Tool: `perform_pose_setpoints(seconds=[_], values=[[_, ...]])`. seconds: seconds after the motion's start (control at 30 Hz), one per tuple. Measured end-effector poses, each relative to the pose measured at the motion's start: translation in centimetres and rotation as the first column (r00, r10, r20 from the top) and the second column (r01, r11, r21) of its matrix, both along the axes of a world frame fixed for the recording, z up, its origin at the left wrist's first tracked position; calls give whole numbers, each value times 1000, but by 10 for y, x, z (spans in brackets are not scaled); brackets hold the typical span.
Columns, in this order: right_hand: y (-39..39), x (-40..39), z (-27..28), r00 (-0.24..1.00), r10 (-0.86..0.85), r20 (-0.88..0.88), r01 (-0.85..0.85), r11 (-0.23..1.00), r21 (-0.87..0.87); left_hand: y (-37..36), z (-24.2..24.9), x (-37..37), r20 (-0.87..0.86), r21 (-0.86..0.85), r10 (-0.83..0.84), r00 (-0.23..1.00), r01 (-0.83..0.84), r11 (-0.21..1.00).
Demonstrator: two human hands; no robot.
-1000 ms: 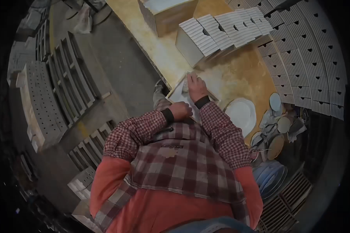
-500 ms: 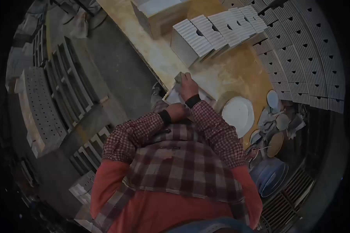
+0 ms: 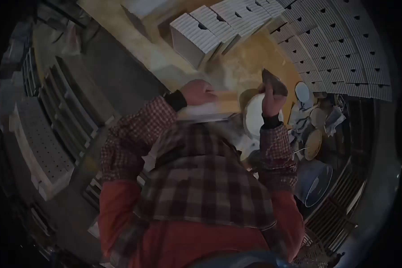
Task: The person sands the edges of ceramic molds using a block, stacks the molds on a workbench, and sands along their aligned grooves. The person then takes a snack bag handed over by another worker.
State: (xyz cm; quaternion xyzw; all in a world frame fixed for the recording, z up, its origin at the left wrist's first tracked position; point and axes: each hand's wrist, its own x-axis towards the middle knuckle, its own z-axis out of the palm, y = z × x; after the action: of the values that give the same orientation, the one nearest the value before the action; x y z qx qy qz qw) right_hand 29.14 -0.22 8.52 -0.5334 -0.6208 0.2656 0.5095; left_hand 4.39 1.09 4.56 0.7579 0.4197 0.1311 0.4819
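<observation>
My left hand (image 3: 197,92) is closed on the edge of a pale flat rectangular piece (image 3: 205,110), which is blurred by motion in front of my apron. Its exact kind cannot be made out. My right hand (image 3: 274,102), raised over the right side of the bench, grips a dark, sponge-like pad (image 3: 273,83). Just left of and below that hand is a round white basin (image 3: 253,117), partly covered by the hand and wrist.
White ridged pieces with dark notches (image 3: 205,33) stand in a row on the yellowish workbench (image 3: 250,56). A tall stack of similar pieces (image 3: 339,49) rises at right. A blue bucket (image 3: 315,183) and cluttered dishes are lower right; slatted racks (image 3: 71,98) stand left.
My right hand has moved right with the pad, away from the pale piece to beside the basin. My left hand has risen and now grips the piece's edge; the view has shifted.
</observation>
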Motion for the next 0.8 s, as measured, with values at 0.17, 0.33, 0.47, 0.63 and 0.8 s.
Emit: perform_pose_setpoints(seconds=[0.17,0.33,0.47,0.63,0.8], values=[[-33,22,-36,940,-144,-311,69,968,-242,41,-76,-3,-153,-68,34,988,-45,997],[-83,17,-68,942,-154,-299,14,907,-421,23,-63,-12,-63,202,210,976,-193,960],[-115,11,-82,977,-36,-210,-74,867,-493,1,-51,-39,141,293,298,944,-327,899],[-124,5,-81,951,213,222,-169,965,-202,-42,-68,-74,248,-79,739,627,-747,660],[-115,-1,-84,867,299,398,-189,938,-291,-83,-115,-93,261,-192,800,540,-783,591]])
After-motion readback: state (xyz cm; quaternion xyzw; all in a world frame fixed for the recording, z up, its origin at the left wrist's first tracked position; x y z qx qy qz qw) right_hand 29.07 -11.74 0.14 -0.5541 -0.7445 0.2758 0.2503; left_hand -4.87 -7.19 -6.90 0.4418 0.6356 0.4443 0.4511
